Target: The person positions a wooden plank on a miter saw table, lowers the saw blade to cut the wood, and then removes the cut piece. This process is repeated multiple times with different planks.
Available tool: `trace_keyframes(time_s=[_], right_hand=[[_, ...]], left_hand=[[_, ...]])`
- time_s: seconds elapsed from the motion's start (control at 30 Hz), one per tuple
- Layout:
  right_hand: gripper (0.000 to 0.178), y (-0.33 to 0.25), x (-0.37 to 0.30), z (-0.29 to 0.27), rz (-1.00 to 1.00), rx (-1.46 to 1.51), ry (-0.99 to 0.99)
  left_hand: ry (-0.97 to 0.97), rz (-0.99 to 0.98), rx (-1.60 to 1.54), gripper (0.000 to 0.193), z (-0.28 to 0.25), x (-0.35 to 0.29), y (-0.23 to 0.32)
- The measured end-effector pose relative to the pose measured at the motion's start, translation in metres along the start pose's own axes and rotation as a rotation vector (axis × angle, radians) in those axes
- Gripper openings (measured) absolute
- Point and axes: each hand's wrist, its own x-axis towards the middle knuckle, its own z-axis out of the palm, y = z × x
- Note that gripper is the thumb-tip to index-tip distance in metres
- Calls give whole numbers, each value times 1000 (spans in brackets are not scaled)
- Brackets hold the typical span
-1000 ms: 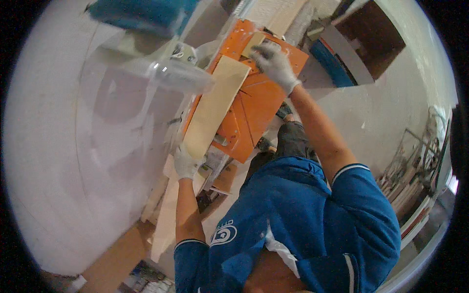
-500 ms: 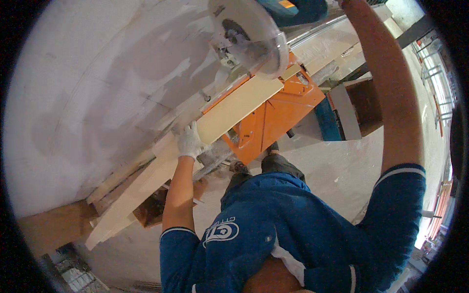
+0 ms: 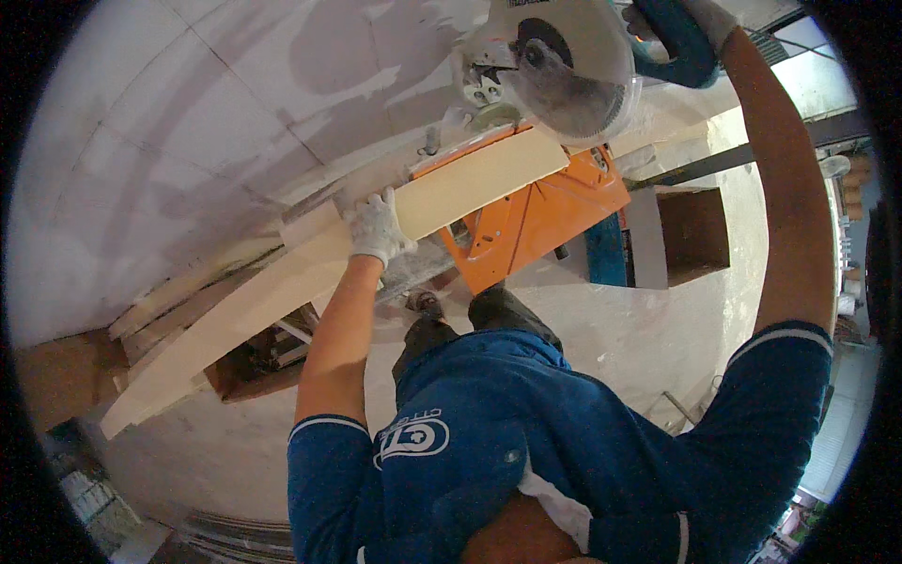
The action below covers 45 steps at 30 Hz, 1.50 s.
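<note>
A long pale board (image 3: pixel 484 183) lies across the orange table (image 3: pixel 540 235) of a miter saw and runs down to the left past it. My left hand (image 3: pixel 381 227), in a whitish glove, grips the board just left of the orange table. Up at the top right, my gloved right hand (image 3: pixel 707 21) is closed around the dark teal handle (image 3: pixel 681 47) of the saw. The round blade with its clear guard (image 3: pixel 578 94) is raised above the board's right end, apart from it. Part of my right hand's fingers is hidden by the handle.
A tiled wall (image 3: pixel 225 113) rises behind the saw. Open-fronted boxes stand under the bench: a brown one (image 3: pixel 695 230) at right and another (image 3: pixel 254 376) at left. Beside the right box is a teal panel (image 3: pixel 606 249). My feet are close to the orange table.
The saw head has lifted off the board, with my right hand still on its handle. A short pale strip right of the blade no longer shows. My left hand stays on the board.
</note>
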Motion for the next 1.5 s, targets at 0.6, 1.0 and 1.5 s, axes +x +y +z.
trace_keyframes(time_s=[0.6,1.0,1.5], right_hand=[[59,4,-6,-3,-11,-12,15],[57,71,-19,-13,-175,-71,136],[58,294,-52,29,-448,36,314]], left_hand=[[48,11,49,111,7,1,-1],[39,-4,96,110,3,1,3],[188,122,119,117,37,8,-26]])
